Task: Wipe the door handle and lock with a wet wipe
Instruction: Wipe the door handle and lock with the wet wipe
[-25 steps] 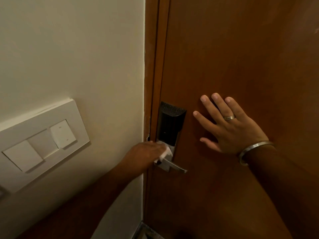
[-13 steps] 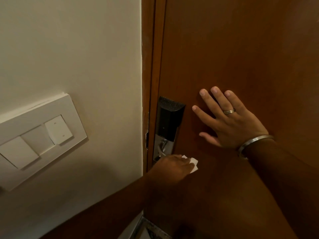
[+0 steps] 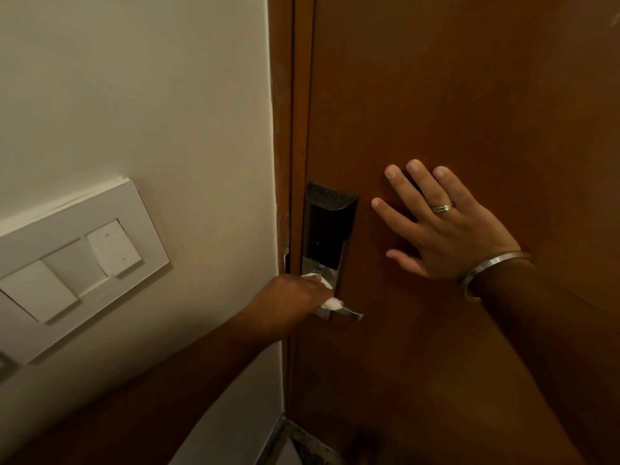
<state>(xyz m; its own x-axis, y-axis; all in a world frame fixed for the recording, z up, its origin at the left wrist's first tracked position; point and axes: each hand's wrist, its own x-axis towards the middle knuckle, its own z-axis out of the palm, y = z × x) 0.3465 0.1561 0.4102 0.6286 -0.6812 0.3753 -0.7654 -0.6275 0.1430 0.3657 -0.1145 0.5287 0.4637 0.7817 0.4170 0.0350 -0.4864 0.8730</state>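
Note:
A black and silver electronic lock is mounted at the left edge of the brown wooden door. Its silver lever handle sticks out to the right below the lock body. My left hand is closed around a white wet wipe and presses it against the base of the handle and the lower lock plate, hiding that part. My right hand lies flat on the door to the right of the lock, fingers spread, holding nothing.
A cream wall fills the left side, with a white switch panel on it. The brown door frame runs between wall and door. A strip of floor shows at the bottom.
My left hand, with the wipe, went down and right along the handle, then came back up and left to the base of the handle. My right hand stayed flat on the door.

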